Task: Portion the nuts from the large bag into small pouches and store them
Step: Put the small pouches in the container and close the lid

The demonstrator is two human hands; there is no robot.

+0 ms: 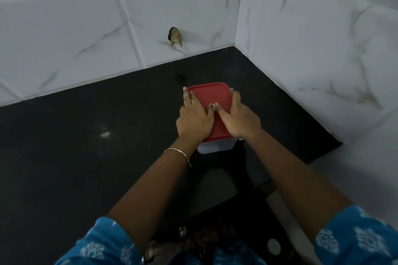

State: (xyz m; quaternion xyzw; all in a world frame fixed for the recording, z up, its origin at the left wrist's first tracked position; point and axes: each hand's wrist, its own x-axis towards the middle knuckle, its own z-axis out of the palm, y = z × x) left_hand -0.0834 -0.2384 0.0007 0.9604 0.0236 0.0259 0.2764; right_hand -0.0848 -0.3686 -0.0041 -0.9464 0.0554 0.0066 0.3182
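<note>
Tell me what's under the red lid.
A pale container, only its near wall showing below the red lid. The left hand and right hand press on the lid; the contents are hidden.

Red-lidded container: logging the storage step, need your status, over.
Left hand and right hand both flat on the red lid, thumbs side by side mid-lid. Container sits on the black countertop. Nothing blocking the hands.

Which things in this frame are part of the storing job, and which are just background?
In use: red lid; clear container under it; left hand and right hand, both on the lid.
Background: black countertop; white wall tiles; chipped hole in the tiles.
</note>
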